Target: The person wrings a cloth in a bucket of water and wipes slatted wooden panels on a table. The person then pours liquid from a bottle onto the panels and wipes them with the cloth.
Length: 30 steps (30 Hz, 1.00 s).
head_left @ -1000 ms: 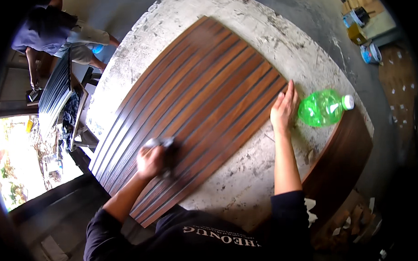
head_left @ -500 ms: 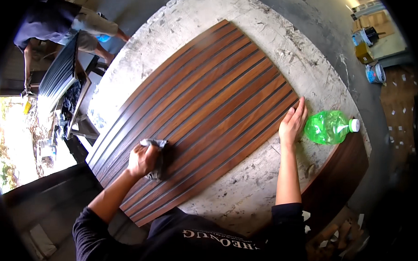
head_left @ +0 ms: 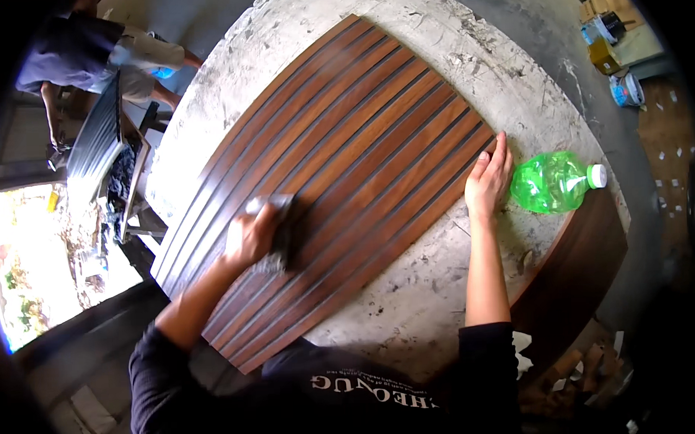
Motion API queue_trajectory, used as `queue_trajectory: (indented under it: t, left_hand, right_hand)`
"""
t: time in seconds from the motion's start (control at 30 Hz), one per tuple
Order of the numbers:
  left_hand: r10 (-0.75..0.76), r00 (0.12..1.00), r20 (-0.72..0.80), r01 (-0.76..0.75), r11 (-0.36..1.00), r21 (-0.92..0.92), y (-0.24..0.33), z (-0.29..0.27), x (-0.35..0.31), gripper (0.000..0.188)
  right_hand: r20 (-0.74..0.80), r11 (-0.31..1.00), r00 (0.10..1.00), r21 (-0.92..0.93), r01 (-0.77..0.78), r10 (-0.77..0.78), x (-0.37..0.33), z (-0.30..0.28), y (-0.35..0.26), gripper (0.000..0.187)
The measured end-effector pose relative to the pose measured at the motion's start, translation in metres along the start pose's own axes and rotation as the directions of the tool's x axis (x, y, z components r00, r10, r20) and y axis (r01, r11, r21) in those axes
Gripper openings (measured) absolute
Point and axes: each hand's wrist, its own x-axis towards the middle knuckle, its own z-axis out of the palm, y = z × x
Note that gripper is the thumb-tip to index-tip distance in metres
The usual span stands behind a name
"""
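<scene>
A brown wooden panel (head_left: 375,124) with dark parallel grooves lies flat on a pale, paint-spotted tabletop (head_left: 434,275). My left hand (head_left: 250,237) is closed on a grey crumpled rag (head_left: 281,238) and presses it onto the left part of the panel; motion blurs the fingers a little. At the panel's right corner rests my right hand (head_left: 490,180), fingers stretched along the edge and thumb against the wood. Just right of that hand, a green see-through plastic bottle (head_left: 549,182) with a white cap lies on its side.
Another dark brown board (head_left: 575,262) sits at the table's right edge. At upper left a person (head_left: 74,54) works by a second grooved panel (head_left: 100,141) on a stand. Paint buckets (head_left: 626,90) stand at far right; wood scraps (head_left: 575,377) lie at lower right.
My left hand has slid the rag up and to the right along the panel. My right hand stays at the corner. The whole view has shifted slightly.
</scene>
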Motion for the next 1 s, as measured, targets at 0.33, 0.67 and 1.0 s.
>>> queue_trajectory:
  t: [0.33, 0.67, 1.0]
  left_hand:
    - [-0.207, 0.957, 0.203, 0.137, 0.939, 0.315, 0.048, 0.019, 0.177, 0.022]
    - [-0.184, 0.962, 0.2, 0.121, 0.95, 0.289, 0.038, 0.004, 0.131, 0.022]
    - [-0.149, 0.973, 0.176, 0.115, 0.975, 0.189, 0.008, -0.009, 0.027, 0.016]
  right_hand:
    - [0.054, 0.997, 0.999, 0.076, -0.009, 0.005, 0.003, 0.009, -0.01, 0.046]
    - [0.007, 0.998, 1.0, 0.048, -0.03, 0.029, 0.006, 0.0, -0.012, 0.045]
    - [0.033, 0.996, 0.997, 0.041, -0.074, 0.073, 0.002, -0.005, -0.01, 0.045]
